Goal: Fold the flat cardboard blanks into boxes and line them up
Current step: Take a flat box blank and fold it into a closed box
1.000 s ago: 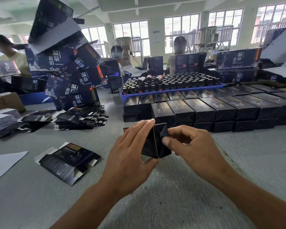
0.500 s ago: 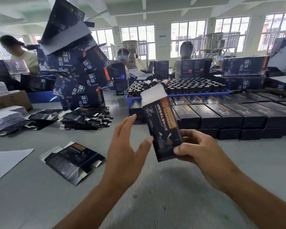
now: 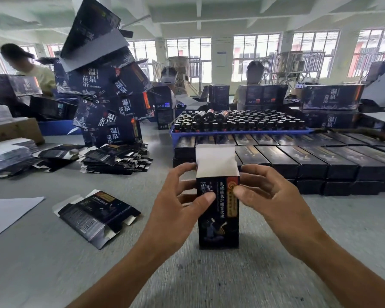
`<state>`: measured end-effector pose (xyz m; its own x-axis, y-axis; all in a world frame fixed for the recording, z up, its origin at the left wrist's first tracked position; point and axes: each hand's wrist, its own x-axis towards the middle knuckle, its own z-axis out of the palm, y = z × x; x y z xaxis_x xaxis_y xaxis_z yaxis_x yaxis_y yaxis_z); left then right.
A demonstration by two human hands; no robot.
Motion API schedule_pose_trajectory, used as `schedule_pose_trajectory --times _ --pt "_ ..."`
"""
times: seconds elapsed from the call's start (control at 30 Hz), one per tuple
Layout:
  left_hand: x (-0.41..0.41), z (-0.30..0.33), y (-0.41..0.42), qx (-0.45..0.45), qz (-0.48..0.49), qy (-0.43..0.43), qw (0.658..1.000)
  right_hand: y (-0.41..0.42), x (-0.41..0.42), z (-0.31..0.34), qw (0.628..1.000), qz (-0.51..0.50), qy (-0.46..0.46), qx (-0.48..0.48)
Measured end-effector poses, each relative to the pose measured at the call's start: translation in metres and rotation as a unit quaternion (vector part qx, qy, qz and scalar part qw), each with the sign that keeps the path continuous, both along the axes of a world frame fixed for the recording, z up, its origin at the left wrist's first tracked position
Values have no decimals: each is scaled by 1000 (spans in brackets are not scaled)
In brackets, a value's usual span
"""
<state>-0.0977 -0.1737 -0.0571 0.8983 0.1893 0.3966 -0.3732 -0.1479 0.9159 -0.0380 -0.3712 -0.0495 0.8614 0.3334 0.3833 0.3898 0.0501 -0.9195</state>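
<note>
Cardboard, dark and printed, the box (image 3: 218, 210) stood upright on the grey table (image 3: 231, 281), long axis vertical, pinched near its top by the left hand (image 3: 176, 210) and right hand (image 3: 273, 203) alike (equally near), white flap (image 3: 216, 160) raised above the fingertips

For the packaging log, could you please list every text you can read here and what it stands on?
"温泉苗浴": big dark cartons, also the carton at right.
Held box: gold and white vertical characters, too blurred.
Flat blank: barcode and print, too small.
</note>
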Motion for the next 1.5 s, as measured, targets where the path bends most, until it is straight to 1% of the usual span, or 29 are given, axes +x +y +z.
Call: schedule_pose_trajectory --times 0.07,0.17,0.4,0.57,0.63,0.83,1.07,1.17,1.3,1.5 --pt "-1 0 -2 26 -6 -16 1000 0 -2 2 1000 13 -25 5" --pt "-3 1 -1 36 -18 -21 999 0 -5 3 998 31 -49 -8" --pt "-4 2 1 50 -22 -29 998 0 -12 8 994 16 -88 -70" --pt "-5 6 -1 96 30 -93 991 1 -13 8 993 8 -108 -43" --pt "-6 5 -2 108 35 -117 987 2 -14 7 993 4 -117 -24" --pt "-6 6 -4 77 25 -122 989 3 -12 6 995 -4 -94 22" --pt "-6 5 -4 76 22 -125 989 4 -17 8 993 -17 -116 32" --pt "-8 5 -6 59 14 -117 991 5 -16 8 993 -27 -113 30" --pt "-8 5 -8 37 40 -108 993 4 -15 7 993 -22 -108 29" --pt "-8 6 -8 75 53 -122 988 3 -14 6 993 -23 -119 14"
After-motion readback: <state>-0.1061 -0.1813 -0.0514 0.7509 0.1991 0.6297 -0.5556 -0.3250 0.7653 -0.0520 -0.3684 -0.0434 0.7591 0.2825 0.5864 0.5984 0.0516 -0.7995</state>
